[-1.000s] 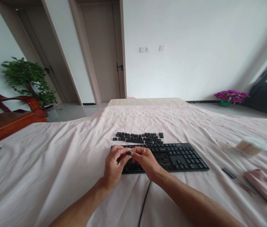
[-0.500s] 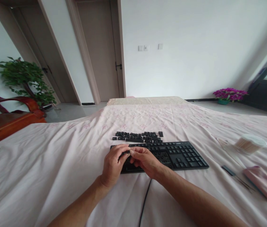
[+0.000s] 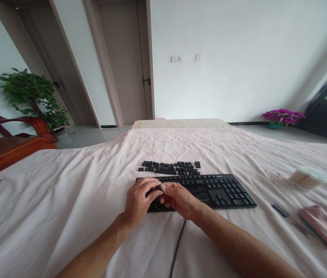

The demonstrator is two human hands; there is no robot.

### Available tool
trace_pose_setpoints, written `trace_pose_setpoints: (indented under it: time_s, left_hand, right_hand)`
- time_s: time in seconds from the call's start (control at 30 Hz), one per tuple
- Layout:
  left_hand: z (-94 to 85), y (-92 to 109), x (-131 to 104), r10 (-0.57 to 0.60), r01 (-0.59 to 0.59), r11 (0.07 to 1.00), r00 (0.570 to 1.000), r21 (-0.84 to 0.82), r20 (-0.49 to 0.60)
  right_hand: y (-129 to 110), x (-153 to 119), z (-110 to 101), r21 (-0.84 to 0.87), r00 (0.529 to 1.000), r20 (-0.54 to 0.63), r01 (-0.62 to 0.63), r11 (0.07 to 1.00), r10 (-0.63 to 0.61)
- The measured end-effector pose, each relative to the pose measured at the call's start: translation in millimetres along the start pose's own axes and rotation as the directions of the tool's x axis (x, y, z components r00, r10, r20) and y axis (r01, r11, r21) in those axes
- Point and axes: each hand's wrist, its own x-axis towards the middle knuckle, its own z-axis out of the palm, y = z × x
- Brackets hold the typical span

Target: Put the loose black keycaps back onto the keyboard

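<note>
A black keyboard lies across the cloth in front of me, its middle block stripped of keycaps while the right-hand number pad keeps its keys. Over its left part, my left hand is closed in a pinch, index finger and thumb curled together. My right hand meets it there, thumb pressed to fingers at the left fingertips. Whatever small thing sits between the two pinches is hidden by the fingers. Just behind the keyboard, several loose black keycaps lie in rough rows, a long space bar among them.
To the right stand a clear tub of cotton swabs, a thin dark-handled tool and a folded pink cloth. The keyboard cable runs toward me over the pale tablecloth. A wooden chair is at left.
Both hands stay together over the keyboard with only slight finger movement. The view has shifted a little; keycaps and keyboard lie as before.
</note>
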Motion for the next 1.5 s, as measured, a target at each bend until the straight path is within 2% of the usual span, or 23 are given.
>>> trace_pose_setpoints:
  time_s: [0.2, 0.37, 0.47, 0.7, 0.87, 0.97, 1.07, 1.17, 1.33, 1.5]
  left_hand:
    - [-1.6, -2.4, 0.4, 0.038, -0.036, 0.995, 0.999, 0.090, -0.025]
    - [-2.5, -3.8, 0.2, 0.062, -0.058, 0.985, 0.998, 0.165, -0.018]
    - [-1.6, -3.1, -0.2, 0.035, -0.035, 0.990, 0.999, 0.137, -0.002]
    - [2.1, -0.1, -1.5, -0.106, 0.108, 0.994, 0.992, -0.014, 0.072]
    - [1.6, 0.4, -1.1, -0.152, 0.153, 0.988, 0.986, -0.004, 0.068]
    - [1.2, -0.3, -1.0, -0.155, 0.153, 0.987, 0.986, 0.046, 0.058]
    - [2.1, -0.8, -2.0, -0.135, 0.130, 0.989, 0.989, 0.077, 0.060]
    - [3.5, -0.6, -2.7, -0.128, 0.126, 0.991, 0.989, 0.035, 0.075]
    - [4.0, -0.3, -1.6, -0.203, 0.204, 0.978, 0.978, -0.028, 0.053]
    - [6.0, -0.8, -3.3, -0.161, 0.165, 0.985, 0.983, -0.046, 0.087]
  right_hand:
    - [2.8, 1.2, 0.4, -0.009, 1.000, -0.027, -0.009, 1.000, 0.009]
    - [4.6, 1.6, -0.7, -0.062, 0.994, -0.109, -0.024, 0.998, 0.018]
    - [4.8, 2.2, -2.1, -0.120, 0.992, -0.126, -0.013, 0.993, -0.003]
    - [0.6, 2.5, -1.3, -0.165, 0.994, -0.109, -0.004, 0.986, -0.014]
    - [-5.3, 0.6, -1.6, -0.157, 0.997, -0.073, -0.026, 0.987, 0.014]
    - [-5.6, 0.8, -4.2, -0.160, 0.998, -0.050, -0.030, 0.987, 0.022]
    - [-3.3, 2.2, -6.5, -0.180, 0.996, -0.084, -0.018, 0.983, 0.003]
    - [-1.8, 3.1, -7.2, -0.200, 0.993, -0.121, -0.020, 0.979, -0.005]
    - [-3.5, 1.6, -5.2, -0.219, 0.997, -0.077, -0.019, 0.976, 0.002]
    - [-3.7, 1.8, -4.0, -0.262, 0.991, -0.135, -0.022, 0.965, -0.014]
